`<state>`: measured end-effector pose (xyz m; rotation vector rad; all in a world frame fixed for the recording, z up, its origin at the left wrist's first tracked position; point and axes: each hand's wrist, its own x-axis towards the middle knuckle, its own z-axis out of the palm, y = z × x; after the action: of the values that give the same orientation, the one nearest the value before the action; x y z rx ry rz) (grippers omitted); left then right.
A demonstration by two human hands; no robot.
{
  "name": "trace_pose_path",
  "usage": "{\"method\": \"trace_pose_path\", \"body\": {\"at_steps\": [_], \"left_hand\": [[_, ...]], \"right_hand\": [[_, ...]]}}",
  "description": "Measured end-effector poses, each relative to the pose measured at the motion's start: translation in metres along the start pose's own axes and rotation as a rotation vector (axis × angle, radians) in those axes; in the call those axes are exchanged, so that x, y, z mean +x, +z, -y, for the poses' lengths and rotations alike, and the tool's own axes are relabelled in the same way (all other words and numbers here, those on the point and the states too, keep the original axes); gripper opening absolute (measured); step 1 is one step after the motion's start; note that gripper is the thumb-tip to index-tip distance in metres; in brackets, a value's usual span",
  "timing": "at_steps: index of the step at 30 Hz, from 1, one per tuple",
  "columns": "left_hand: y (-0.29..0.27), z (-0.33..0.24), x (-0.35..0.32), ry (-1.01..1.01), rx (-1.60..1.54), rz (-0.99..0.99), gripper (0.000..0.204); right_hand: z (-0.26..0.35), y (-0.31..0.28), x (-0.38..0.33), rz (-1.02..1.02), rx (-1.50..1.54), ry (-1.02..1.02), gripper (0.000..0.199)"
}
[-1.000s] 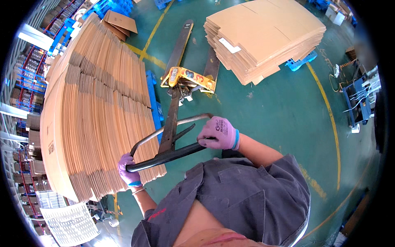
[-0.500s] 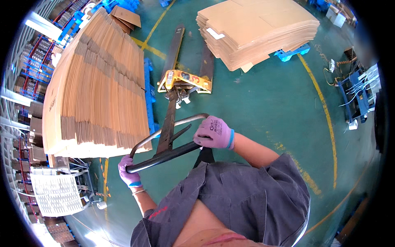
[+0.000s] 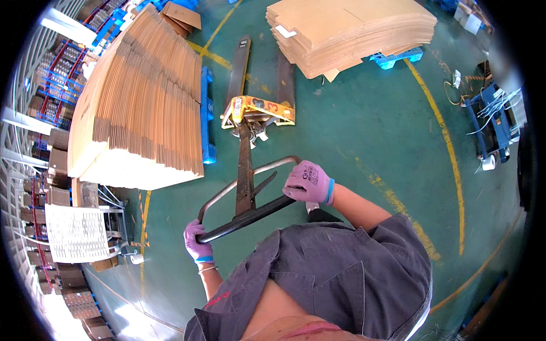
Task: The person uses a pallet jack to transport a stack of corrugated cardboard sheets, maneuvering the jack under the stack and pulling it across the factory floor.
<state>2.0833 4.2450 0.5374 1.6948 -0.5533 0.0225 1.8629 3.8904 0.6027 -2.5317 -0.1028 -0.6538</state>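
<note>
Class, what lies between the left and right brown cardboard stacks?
The head view shows a yellow-and-dark metal pallet truck on green floor, and a blue plastic pallet along the left stack.

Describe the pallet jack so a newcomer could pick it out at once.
Start at the row of upright cardboard sheets at left. Just right of it, on the green floor, stands the pallet jack, its black handle bar held in the gloved left hand and right hand. Its yellow frame and dark forks set it apart from that row and the cardboard stack at upper right.
</note>
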Motion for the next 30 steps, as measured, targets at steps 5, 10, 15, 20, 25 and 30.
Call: {"method": "trace_pose_path", "body": {"at_steps": [5,10,15,20,25,30], "left_hand": [[-0.03,-0.032,-0.075,0.161,0.21,0.04,0.016],[-0.039,-0.074,-0.173,0.28,0.344,0.061,0.021],[-0.073,-0.109,-0.274,0.223,0.399,0.105,0.021],[-0.086,-0.16,-0.38,0.33,0.504,0.131,0.02],[-0.055,-0.2,-0.517,0.382,0.485,0.083,0.019],[-0.03,-0.257,-0.64,0.404,0.429,0.185,0.023]], "right_hand": [[0.067,-0.005,-0.066,0.008,0.026,0.034,0.017],[0.124,-0.038,-0.148,0.067,0.004,0.015,0.013],[0.182,-0.034,-0.235,-0.046,0.09,0.072,0.006],[0.233,-0.056,-0.323,-0.052,0.06,0.016,0.008],[0.269,-0.113,-0.428,0.105,-0.073,0.061,0.011],[0.286,-0.162,-0.535,0.05,-0.004,0.149,0.013]]}}
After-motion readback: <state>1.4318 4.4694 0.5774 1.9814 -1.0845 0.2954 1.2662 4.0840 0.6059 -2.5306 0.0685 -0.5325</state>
